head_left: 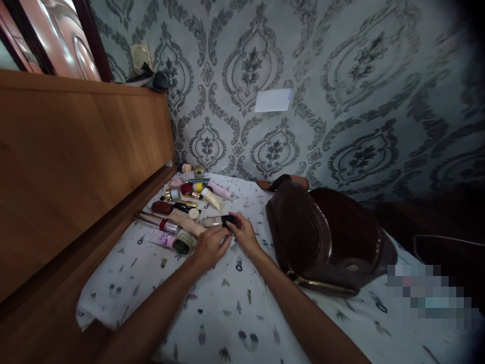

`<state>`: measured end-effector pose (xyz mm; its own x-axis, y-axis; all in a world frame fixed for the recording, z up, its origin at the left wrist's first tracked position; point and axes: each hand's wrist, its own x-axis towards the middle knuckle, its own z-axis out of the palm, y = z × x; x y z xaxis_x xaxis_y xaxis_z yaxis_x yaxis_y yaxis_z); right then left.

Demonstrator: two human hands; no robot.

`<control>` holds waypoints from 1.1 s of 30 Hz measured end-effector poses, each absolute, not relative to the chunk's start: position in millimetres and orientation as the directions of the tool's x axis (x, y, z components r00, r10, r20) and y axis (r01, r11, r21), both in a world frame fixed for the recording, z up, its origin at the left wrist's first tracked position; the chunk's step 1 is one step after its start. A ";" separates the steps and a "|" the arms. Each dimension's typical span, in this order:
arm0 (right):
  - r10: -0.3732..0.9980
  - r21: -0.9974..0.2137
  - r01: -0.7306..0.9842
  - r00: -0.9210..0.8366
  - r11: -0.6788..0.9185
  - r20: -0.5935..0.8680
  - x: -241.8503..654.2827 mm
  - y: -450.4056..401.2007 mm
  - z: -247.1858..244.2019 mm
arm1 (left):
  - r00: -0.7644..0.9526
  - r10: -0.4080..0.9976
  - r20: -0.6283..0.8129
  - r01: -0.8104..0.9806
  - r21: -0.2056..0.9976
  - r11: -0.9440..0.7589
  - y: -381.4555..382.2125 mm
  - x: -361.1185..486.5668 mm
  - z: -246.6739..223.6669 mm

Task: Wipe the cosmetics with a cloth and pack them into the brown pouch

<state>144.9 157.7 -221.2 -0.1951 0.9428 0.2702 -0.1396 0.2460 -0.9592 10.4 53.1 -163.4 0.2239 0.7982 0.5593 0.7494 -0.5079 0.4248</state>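
Note:
A small clear bottle with beige contents and a black cap lies on its side among the cosmetics. My right hand pinches it at the black cap. The curled fingers of my left hand close on the bottle's near side; the palm hides part of their grip. To the left are a beige tube, a round white-lidded jar and a glass jar with a dark lid. A purple-and-white tube lies beside that jar. Just behind the bottle is a cream tube.
Several more cosmetics, including a dark red case and a pink tube, lie toward the wall. A brown bag with gold zips stands on the right of the patterned white sheet. A wooden cabinet borders the left.

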 end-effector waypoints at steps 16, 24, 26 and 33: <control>0.956 -0.964 -0.212 -0.210 0.160 0.205 140.4 154.3 -215.6 | 0.260 0.801 0.539 0.754 0.405 -0.517 55.1 8.5 -169.4; 0.966 -0.969 -0.144 -0.138 0.200 0.219 136.8 150.9 -211.6 | 0.301 0.772 0.560 0.711 0.408 -0.573 54.5 12.6 -170.4; 0.967 -0.972 -0.116 -0.132 0.205 0.219 137.6 150.2 -209.5 | 0.292 0.775 0.561 0.699 0.427 -0.573 56.2 12.0 -173.5; 0.970 -0.978 -0.042 -0.128 0.205 0.209 142.3 145.8 -199.4 | 0.297 0.792 0.534 0.740 0.395 -0.544 62.3 9.2 -179.3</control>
